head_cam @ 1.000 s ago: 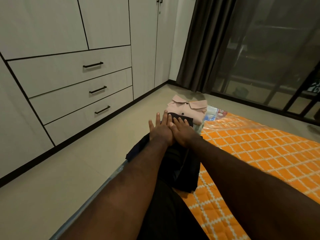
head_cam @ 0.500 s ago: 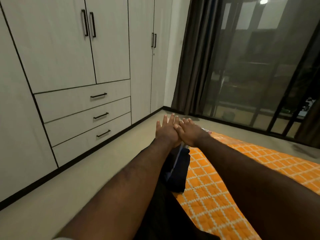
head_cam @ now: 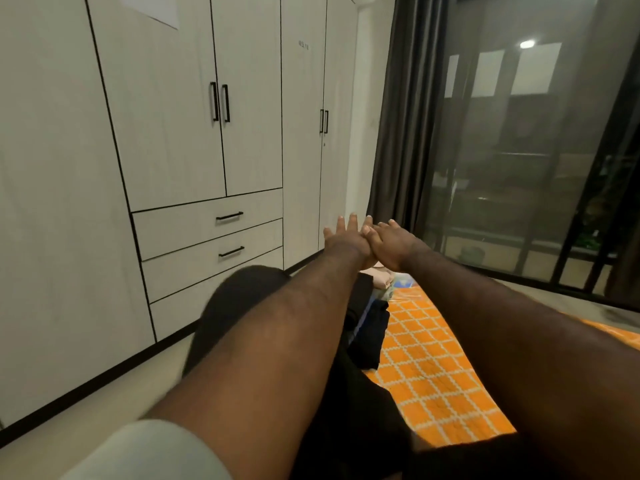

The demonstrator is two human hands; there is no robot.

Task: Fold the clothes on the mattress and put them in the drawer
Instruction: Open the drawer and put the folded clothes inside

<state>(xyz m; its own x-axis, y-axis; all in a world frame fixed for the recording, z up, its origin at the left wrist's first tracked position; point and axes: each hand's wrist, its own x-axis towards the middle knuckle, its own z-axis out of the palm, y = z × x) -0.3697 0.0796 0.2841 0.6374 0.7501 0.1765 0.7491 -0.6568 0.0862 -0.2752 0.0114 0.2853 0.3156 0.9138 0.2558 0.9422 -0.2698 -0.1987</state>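
Head view: both arms reach straight ahead. The left hand and right hand are side by side and touch along their inner edges. Their fingers are straight and a little spread, backs up, and neither has hold of anything. They seem to hang above the clothes rather than press on them, though this angle leaves that uncertain.

Under the arms a dark garment lies folded on the left edge of the mattress, with a strip of blue showing in its layers. Beyond it, at the mattress's far left corner, a pink shirt peeks out, mostly hidden by the hands. Across a strip of floor to the left, three drawers sit closed at the foot of the wardrobe.

Both pieces look soft, light and limp, so a fold lifted by one edge would likely slump open. The safer hold is probably flat hands slid under both short sides, thumbs on top, with the piece kept level. A drawer needs a hand free for its handle, so opening one first would be wise.
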